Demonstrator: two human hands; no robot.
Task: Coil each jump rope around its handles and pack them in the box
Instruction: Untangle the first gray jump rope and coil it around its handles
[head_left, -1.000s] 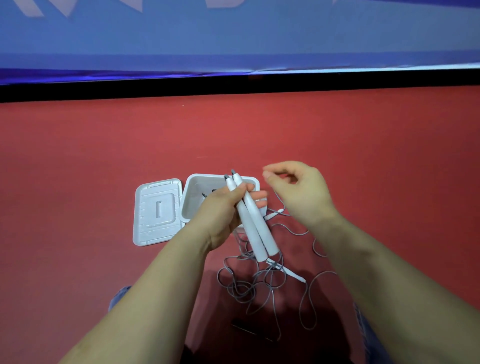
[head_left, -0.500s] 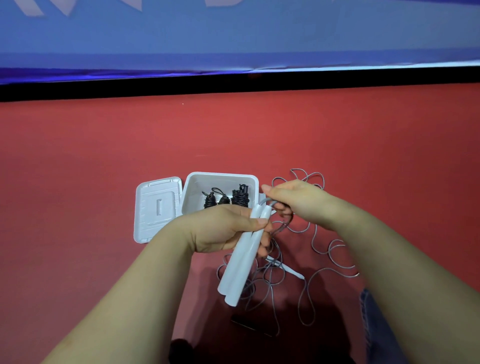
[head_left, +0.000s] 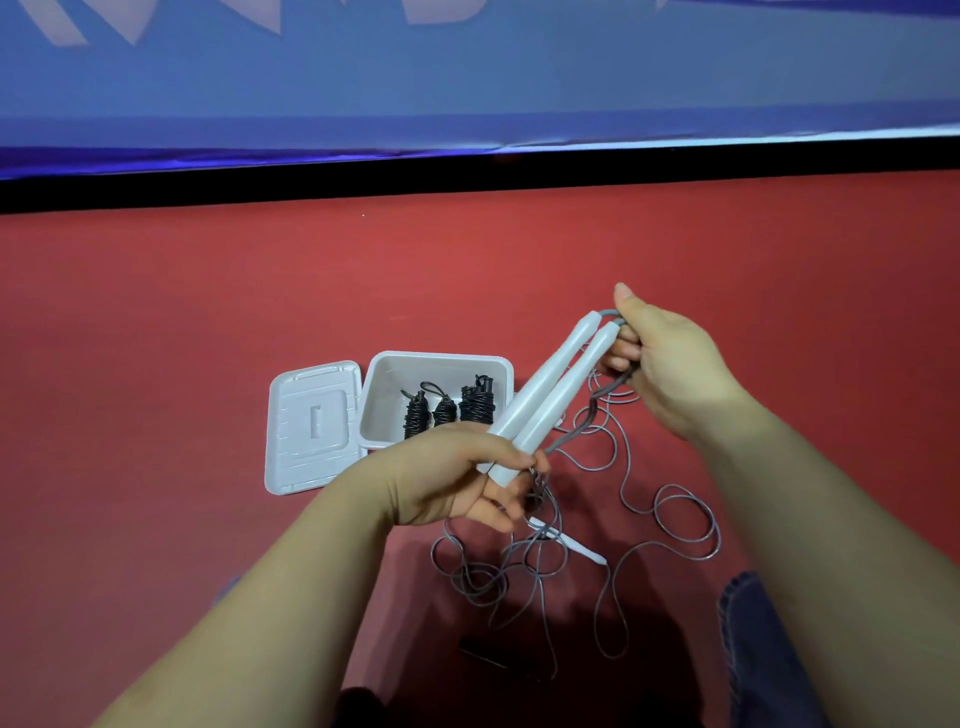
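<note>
Red floor (head_left: 208, 322) fills the frame, with a blue banner (head_left: 467, 83) along the top edge.

Left hand (head_left: 457, 473), centre of frame: my fingers (head_left: 506, 512) are curled round the lower ends of two white handles (head_left: 545, 395), held side by side and slanting up to the right.

Right hand (head_left: 670, 364), right of centre: my fingers pinch the grey rope (head_left: 670, 525) where it leaves the upper tips of the handles. From there the rope drops past the handles and sprawls in loose loops over the floor at lower centre and lower right.

Second white handle piece (head_left: 569, 543): lying on the floor among the loops, just below my left hand.

White box (head_left: 441, 364): open, on the floor behind the handles, centre of frame. Contents: black coiled ropes (head_left: 452, 408), standing in a row.

White lid (head_left: 311, 426): flat on the floor, touching the box's left side.

Denim-clad knee (head_left: 763, 639): lower right corner.
</note>
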